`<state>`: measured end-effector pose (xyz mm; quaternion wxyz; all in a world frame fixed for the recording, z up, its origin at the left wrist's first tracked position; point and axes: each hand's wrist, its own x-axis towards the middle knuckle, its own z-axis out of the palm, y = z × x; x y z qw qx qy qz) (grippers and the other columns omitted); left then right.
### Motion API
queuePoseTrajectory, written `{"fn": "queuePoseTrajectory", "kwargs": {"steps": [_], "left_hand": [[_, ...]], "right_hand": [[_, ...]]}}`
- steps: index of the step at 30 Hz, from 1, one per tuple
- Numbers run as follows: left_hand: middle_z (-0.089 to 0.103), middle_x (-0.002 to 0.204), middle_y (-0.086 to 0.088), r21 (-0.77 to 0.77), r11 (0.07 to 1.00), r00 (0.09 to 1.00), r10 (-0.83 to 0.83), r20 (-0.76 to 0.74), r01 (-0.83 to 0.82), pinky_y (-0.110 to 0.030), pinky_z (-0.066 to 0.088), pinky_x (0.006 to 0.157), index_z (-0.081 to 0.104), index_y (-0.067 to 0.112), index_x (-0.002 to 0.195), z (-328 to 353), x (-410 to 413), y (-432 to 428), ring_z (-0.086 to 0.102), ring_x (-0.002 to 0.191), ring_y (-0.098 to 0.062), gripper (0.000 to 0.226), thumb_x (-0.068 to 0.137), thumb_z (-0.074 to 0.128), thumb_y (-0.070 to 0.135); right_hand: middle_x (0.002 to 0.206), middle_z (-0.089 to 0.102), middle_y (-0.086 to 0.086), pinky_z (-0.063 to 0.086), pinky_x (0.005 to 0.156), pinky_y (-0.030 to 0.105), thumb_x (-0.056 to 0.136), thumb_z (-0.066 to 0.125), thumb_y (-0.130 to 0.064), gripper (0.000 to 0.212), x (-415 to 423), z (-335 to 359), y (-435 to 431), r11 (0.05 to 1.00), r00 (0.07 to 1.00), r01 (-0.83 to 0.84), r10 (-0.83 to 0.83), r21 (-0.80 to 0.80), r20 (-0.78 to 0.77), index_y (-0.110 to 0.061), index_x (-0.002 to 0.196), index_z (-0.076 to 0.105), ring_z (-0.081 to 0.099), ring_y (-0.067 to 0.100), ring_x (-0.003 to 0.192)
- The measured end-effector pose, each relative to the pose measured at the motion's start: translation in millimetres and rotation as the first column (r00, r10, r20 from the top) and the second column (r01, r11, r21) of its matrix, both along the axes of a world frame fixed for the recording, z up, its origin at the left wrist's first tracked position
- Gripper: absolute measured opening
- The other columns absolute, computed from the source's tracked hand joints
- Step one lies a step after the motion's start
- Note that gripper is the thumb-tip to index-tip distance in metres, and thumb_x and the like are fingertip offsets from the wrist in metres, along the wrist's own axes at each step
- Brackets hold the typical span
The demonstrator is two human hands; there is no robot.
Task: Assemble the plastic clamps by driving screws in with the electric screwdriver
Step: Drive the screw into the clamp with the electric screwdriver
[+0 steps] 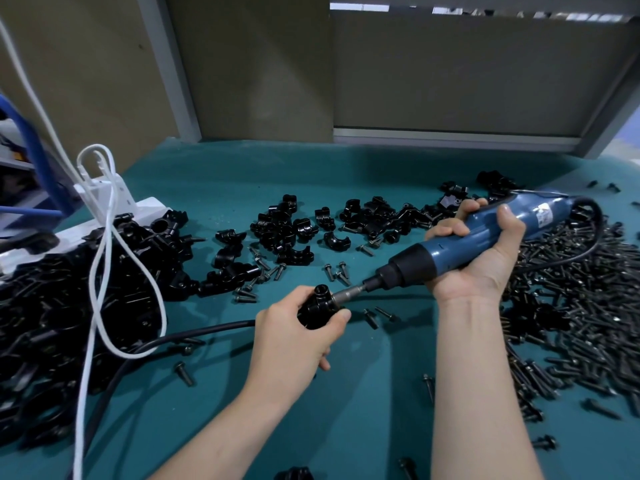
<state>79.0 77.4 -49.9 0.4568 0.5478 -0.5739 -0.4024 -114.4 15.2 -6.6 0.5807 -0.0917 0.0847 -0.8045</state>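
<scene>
Over the green table [363,174], left hand [294,337] grips a clamp [317,311]; right hand [485,251] grips the screwdriver [450,244], bit touching the clamp

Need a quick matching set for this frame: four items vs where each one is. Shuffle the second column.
Items:
1. electric screwdriver
2. clamp
3. screw pile
4. power strip

Places:
a. lying at far left
b. gripped in the left hand
c. heaped at the right
d. gripped in the right hand

Pairs: 1-d, 2-b, 3-c, 4-a
</scene>
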Motion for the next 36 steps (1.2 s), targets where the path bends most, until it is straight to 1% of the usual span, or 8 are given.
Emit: {"fn": "queuePoseTrajectory", "kwargs": {"steps": [13,19,23,26,28,31,34,36], "left_hand": [[0.054,0.043,0.004,0.021,1.0,1.0,0.01,-0.03,-0.009,-0.014,0.039,0.039,0.065,0.031,0.072,0.2,-0.1,-0.3,0.053,0.034,-0.014,0.014,0.078,0.077,0.026],[0.055,0.044,0.005,0.028,1.0,1.0,-0.009,-0.025,0.01,-0.017,0.043,0.04,0.065,0.037,0.075,-0.2,0.4,-1.0,0.055,0.035,-0.014,0.016,0.078,0.077,0.028],[0.059,0.048,0.007,0.029,0.999,0.999,-0.028,-0.04,0.029,-0.017,0.046,0.042,0.067,0.038,0.082,-0.5,0.5,-1.0,0.057,0.038,-0.012,0.021,0.077,0.079,0.021],[0.062,0.052,0.01,0.025,0.999,0.999,-0.031,-0.036,0.032,-0.021,0.05,0.044,0.067,0.037,0.089,-1.9,0.0,-1.8,0.061,0.04,-0.014,0.027,0.077,0.079,0.016],[0.063,0.053,0.011,0.023,0.999,0.999,-0.028,-0.028,0.028,-0.022,0.05,0.044,0.067,0.037,0.089,-3.3,0.3,-2.1,0.062,0.041,-0.015,0.027,0.077,0.078,0.016],[0.062,0.051,0.007,0.027,0.999,0.999,-0.035,-0.028,0.036,-0.022,0.049,0.043,0.067,0.035,0.087,-3.9,0.8,-2.3,0.062,0.041,-0.016,0.024,0.078,0.078,0.016],[0.058,0.047,0.005,0.079,0.993,0.996,-0.084,-0.038,0.087,-0.021,0.047,0.041,0.067,0.029,0.083,-0.5,1.5,-2.8,0.057,0.038,-0.016,0.016,0.077,0.079,0.021],[0.054,0.045,0.009,0.117,0.982,0.989,-0.147,-0.026,0.149,-0.02,0.041,0.039,0.064,0.026,0.081,2.0,3.2,-4.2,0.051,0.034,-0.016,0.015,0.076,0.078,0.026]], "right_hand": [[0.076,0.061,-0.008,0.045,0.046,0.019,0.074,0.062,-0.029,0.014,4.1,3.7,-1.2,1.0,1.0,-0.004,0.004,0.008,-0.019,-0.019,0.082,0.057,0.047,0.005,0.044],[0.077,0.061,-0.008,0.045,0.047,0.018,0.073,0.063,-0.029,0.017,3.9,1.6,-2.0,1.0,1.0,-0.015,0.015,0.001,-0.017,-0.019,0.085,0.057,0.048,0.005,0.044],[0.077,0.062,-0.007,0.045,0.046,0.019,0.074,0.063,-0.029,0.015,3.7,1.2,-2.4,1.0,1.0,-0.02,0.02,-0.001,-0.015,-0.019,0.084,0.058,0.048,0.006,0.044],[0.077,0.061,-0.007,0.045,0.046,0.019,0.075,0.062,-0.029,0.013,3.5,1.5,-2.5,1.0,1.0,-0.023,0.023,-0.002,-0.018,-0.019,0.083,0.058,0.048,0.006,0.044],[0.077,0.061,-0.007,0.045,0.046,0.019,0.076,0.061,-0.029,0.013,3.9,1.9,-2.3,1.0,0.999,-0.026,0.026,-0.007,-0.022,-0.019,0.083,0.057,0.048,0.006,0.045],[0.077,0.061,-0.007,0.045,0.046,0.019,0.076,0.06,-0.029,0.013,5.2,3.0,-1.4,1.0,0.999,-0.028,0.027,-0.007,-0.021,-0.02,0.084,0.057,0.048,0.006,0.044],[0.076,0.063,-0.008,0.044,0.046,0.018,0.073,0.06,-0.032,0.017,4.5,4.6,0.1,0.998,0.999,-0.028,0.027,-0.062,-0.023,-0.02,0.084,0.058,0.048,0.006,0.043],[0.077,0.064,-0.007,0.044,0.047,0.019,0.065,0.071,-0.029,0.027,3.8,7.0,0.9,0.985,0.998,-0.062,0.056,-0.163,-0.043,-0.019,0.086,0.058,0.049,0.007,0.043]]}}
